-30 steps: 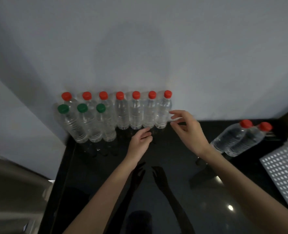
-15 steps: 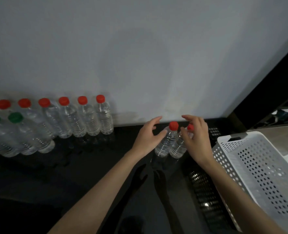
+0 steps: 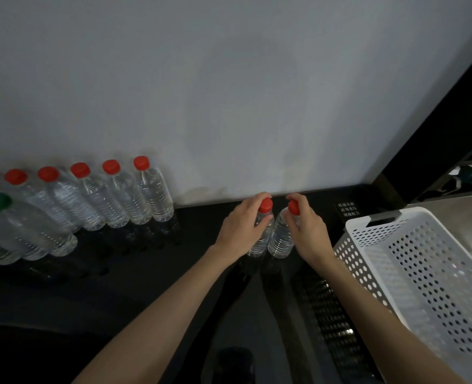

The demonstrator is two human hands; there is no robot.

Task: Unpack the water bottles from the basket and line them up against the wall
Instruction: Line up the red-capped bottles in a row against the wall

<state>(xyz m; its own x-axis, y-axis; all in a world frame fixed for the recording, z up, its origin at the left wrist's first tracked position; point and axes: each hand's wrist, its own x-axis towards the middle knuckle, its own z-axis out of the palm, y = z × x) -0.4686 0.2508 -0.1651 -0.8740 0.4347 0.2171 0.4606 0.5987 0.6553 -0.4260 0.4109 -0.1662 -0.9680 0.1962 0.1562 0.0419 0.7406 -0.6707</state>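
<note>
Left hand (image 3: 243,227): fingers curled round left bottle (image 3: 260,242) below its red cap.
Right hand (image 3: 311,234): fingers grip right bottle (image 3: 280,239) at the neck.
Bottles: standing side by side on counter (image 3: 146,286), near wall (image 3: 229,92), apart from row (image 3: 154,195).
Basket (image 3: 362,261): just right of right hand.

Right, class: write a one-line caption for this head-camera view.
Left hand and right hand grip two red-capped bottles beside the white basket.

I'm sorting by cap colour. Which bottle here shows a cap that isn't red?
The green-capped bottle at far left, standing in front of the wall row. Every other visible cap is red.
</note>
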